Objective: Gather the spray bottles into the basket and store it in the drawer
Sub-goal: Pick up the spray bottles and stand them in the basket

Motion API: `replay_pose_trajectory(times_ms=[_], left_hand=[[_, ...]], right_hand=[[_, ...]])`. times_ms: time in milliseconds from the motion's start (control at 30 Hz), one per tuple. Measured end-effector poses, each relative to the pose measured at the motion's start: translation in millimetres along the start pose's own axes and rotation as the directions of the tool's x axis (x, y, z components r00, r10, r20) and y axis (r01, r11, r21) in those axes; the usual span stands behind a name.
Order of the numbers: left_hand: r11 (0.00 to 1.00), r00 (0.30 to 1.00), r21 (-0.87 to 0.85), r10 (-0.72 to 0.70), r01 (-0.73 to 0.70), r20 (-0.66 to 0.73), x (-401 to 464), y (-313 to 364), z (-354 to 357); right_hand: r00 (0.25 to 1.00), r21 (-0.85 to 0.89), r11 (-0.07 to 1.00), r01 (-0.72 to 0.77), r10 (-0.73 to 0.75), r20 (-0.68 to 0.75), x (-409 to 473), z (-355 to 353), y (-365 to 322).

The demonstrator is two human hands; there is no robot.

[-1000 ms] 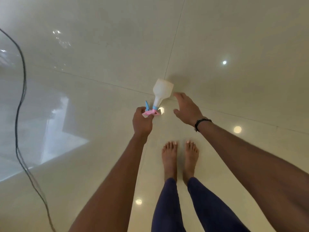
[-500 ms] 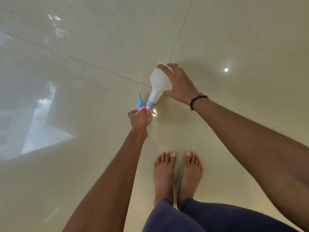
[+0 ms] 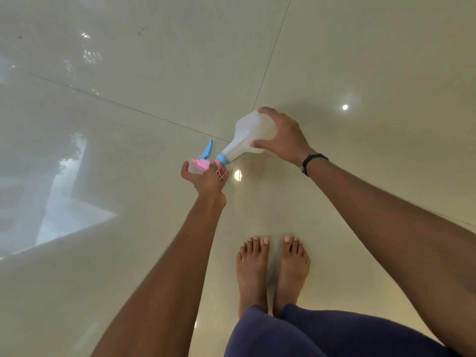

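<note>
Gripping spray bottle (image 3: 253,134) body right hand (image 3: 284,139), left hand (image 3: 206,176) loosening

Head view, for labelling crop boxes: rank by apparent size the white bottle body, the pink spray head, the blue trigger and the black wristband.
1. White bottle body, clearly largest.
2. Black wristband and blue trigger look alike; not ranked.
3. Pink spray head: partly hidden by the left hand, so unsure.
</note>
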State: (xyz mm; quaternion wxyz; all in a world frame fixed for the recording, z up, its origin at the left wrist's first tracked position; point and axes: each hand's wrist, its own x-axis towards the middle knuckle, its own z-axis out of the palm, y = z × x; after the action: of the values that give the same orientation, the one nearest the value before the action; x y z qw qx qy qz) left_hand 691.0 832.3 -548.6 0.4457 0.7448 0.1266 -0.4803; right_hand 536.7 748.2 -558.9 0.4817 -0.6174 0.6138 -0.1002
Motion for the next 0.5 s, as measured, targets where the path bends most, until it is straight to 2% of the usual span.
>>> replay_pose_trajectory(times_ms=[167, 300, 400, 500], left_hand=[[0.998, 0.993, -0.021, 0.065, -0.064, 0.098, -58, 72, 13], [0.972, 0.952, 0.041, 0.215, -0.229, 0.217, -129, 153, 46], [0.9, 0.864, 0.114, 0.359, -0.421, 0.353, -188, 216, 76], [0.764, 0.729, 0.178, 0.476, -0.62, 0.493, -245, 273, 111]], right_hand=[[0.996, 0.025, 0.998, -0.06, 0.058, 0.071, -29, -58, -47], [0.996, 0.063, 0.997, -0.049, 0.054, -0.07, -50, -119, -119], [0.986, -0.005, 0.998, -0.056, 0.054, -0.159, -58, -176, -174], [0.991, -0.136, 0.99, -0.027, 0.008, -0.136, -62, -240, -222]])
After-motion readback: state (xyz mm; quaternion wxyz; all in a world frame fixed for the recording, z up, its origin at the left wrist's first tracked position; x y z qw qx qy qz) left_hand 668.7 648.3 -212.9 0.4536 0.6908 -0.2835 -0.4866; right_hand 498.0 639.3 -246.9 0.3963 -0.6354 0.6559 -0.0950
